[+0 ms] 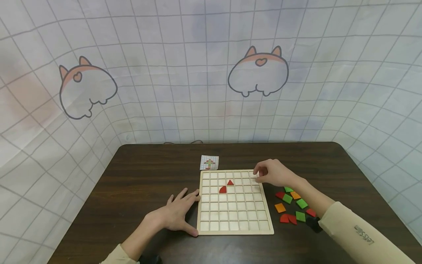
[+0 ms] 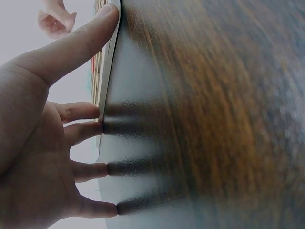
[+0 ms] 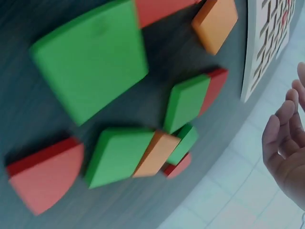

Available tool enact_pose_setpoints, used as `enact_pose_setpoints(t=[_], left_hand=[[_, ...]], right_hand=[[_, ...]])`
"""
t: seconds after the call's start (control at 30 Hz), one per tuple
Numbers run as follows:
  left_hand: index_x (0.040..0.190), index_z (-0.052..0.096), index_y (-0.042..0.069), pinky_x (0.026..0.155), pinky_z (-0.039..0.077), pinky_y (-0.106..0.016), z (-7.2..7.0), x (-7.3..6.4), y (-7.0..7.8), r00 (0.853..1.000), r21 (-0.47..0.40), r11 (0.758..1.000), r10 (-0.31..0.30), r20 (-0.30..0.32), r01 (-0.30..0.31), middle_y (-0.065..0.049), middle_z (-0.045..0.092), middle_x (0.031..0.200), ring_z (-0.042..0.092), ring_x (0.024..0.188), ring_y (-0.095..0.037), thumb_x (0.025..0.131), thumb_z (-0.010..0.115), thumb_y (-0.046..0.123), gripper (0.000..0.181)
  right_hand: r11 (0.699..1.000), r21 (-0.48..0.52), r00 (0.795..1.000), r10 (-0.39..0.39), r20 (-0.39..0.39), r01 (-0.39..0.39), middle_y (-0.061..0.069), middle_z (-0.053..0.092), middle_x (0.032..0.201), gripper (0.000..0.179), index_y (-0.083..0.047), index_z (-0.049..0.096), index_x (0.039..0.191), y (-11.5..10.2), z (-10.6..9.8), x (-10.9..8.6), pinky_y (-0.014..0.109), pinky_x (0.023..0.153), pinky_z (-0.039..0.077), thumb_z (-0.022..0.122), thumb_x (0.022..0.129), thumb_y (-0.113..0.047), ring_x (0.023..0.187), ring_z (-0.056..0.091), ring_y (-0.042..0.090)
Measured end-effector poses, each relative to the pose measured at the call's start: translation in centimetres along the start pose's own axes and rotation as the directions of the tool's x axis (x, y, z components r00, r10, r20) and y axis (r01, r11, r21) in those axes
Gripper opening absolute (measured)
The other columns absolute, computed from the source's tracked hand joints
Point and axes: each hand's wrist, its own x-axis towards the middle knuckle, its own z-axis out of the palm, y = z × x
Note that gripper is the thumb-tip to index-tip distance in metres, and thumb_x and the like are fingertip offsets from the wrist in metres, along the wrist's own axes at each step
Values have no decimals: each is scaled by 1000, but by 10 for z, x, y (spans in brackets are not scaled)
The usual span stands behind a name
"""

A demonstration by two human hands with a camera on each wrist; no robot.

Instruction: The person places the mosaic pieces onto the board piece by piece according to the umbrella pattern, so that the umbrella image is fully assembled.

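Observation:
A pale wooden grid board (image 1: 235,233) lies on the table, with a red quarter-circle tile (image 1: 223,189) and a red triangle tile (image 1: 230,182) in its upper part. My left hand (image 1: 176,214) is spread at the board's left side, its thumb and index fingertips right at the edge, as the left wrist view also shows. Over the upper right corner of the board hovers my right hand (image 1: 273,173), fingers loosely bent and apart from the thumb. No tile shows between them. In the right wrist view the fingers (image 3: 286,124) are bent, partly cut off by the frame.
Right of the board lie several loose tiles: green squares (image 1: 300,216), orange squares (image 1: 280,208) and red rounded pieces (image 1: 284,218). Behind the board is a small picture card (image 1: 209,162) with an arrow-like coloured pattern. A white gridded cloth (image 1: 184,110) hangs past the dark table's (image 1: 145,165) far edge.

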Motion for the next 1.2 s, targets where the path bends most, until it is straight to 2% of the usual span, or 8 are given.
enact_pose_setpoints(t=[0.27,0.5,0.77,0.97,1.2], left_hand=[[158,39,19,111,8,-77,0,0,-2,1000,-3,1000,1,3,-1,-4,17,170,1,155,-40,76,87,57,102],[158,39,19,111,8,-76,1,0,-3,1000,5,1000,4,7,-4,-4,17,170,1,155,-40,76,87,57,102],[158,39,19,110,8,-77,1,0,-3,1000,5,1000,7,5,-7,-4,17,170,2,155,-41,76,87,57,102],[157,40,19,110,9,-77,-1,-1,-1,1000,6,1000,4,7,-4,-4,18,170,2,155,-41,77,87,56,100],[157,41,18,109,10,-78,-2,-2,0,1000,7,1000,12,5,-12,-5,18,170,3,155,-42,77,87,55,99]], right_hand=[[997,27,996,70,47,-72,-1,57,75,9,-7,73,98,23,-14,-22,32,62,43,78,93,-12,64,50,15],[994,34,991,104,80,-107,-2,56,72,8,-6,72,99,49,-19,-42,31,60,43,76,93,-10,60,48,14],[990,52,989,125,82,-129,-2,53,71,7,-4,72,99,68,-19,-61,29,60,40,75,93,-8,60,47,12],[990,37,990,133,47,-135,-3,52,72,6,-6,72,97,71,-18,-66,30,61,39,74,92,-4,61,48,12],[991,23,991,134,17,-134,-3,52,72,8,-6,72,100,72,-14,-62,29,60,41,75,92,-7,62,49,14]])
